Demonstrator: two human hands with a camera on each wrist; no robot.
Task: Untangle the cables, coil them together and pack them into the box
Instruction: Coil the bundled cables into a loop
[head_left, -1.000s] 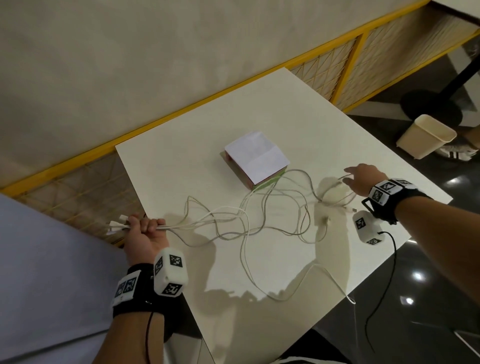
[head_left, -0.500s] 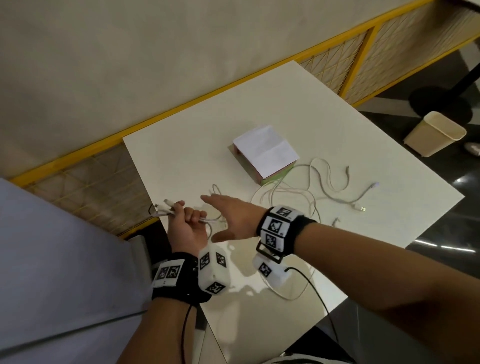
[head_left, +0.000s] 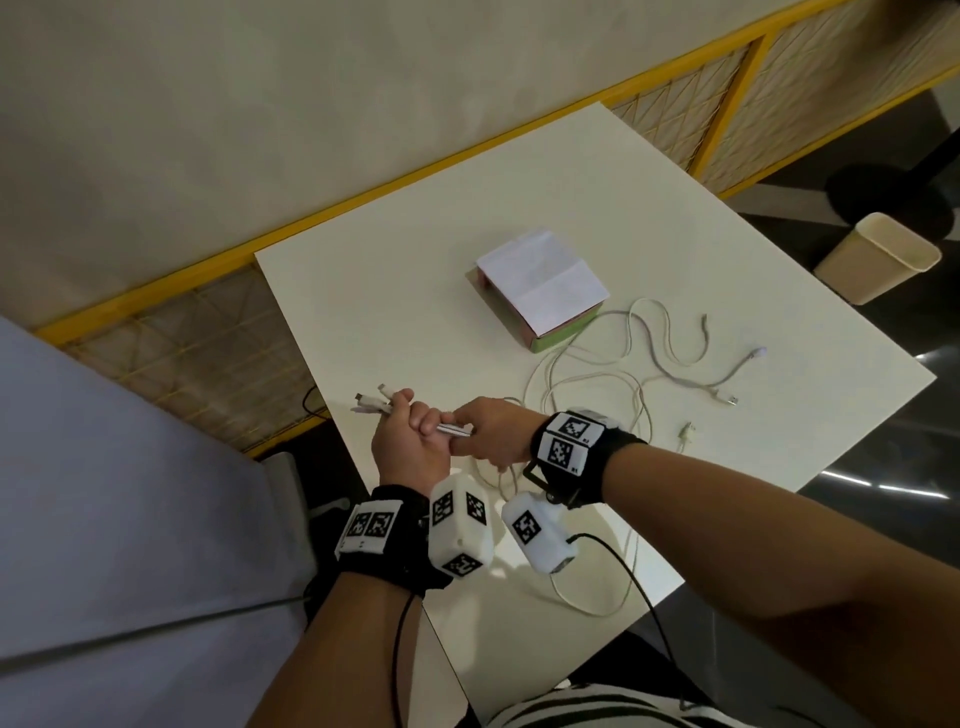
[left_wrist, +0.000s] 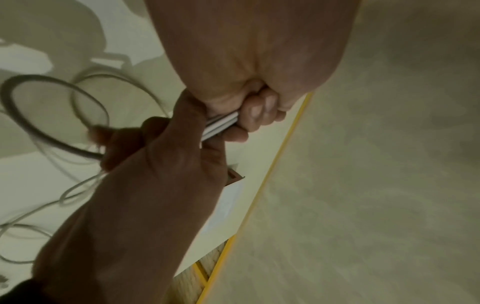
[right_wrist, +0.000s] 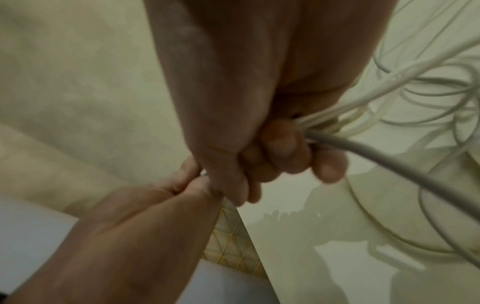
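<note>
Several white cables lie in loose loops on the white table, their far ends spread toward the right. My left hand grips the bundled plug ends, which stick out past its fist at the table's left edge. My right hand is curled round the same bundle of cables right beside the left hand. In the left wrist view the cable bundle runs between both fists. The box, with a white folded flap over it, stands behind the loops.
A beige waste bin stands on the floor to the right. A yellow-framed mesh railing runs behind the table. A light grey surface fills the lower left. One cable loop hangs over the table's near edge.
My right hand came from the cables' far ends across to the left hand and closed round the bundle beside it. The loops lie further right and looser.
</note>
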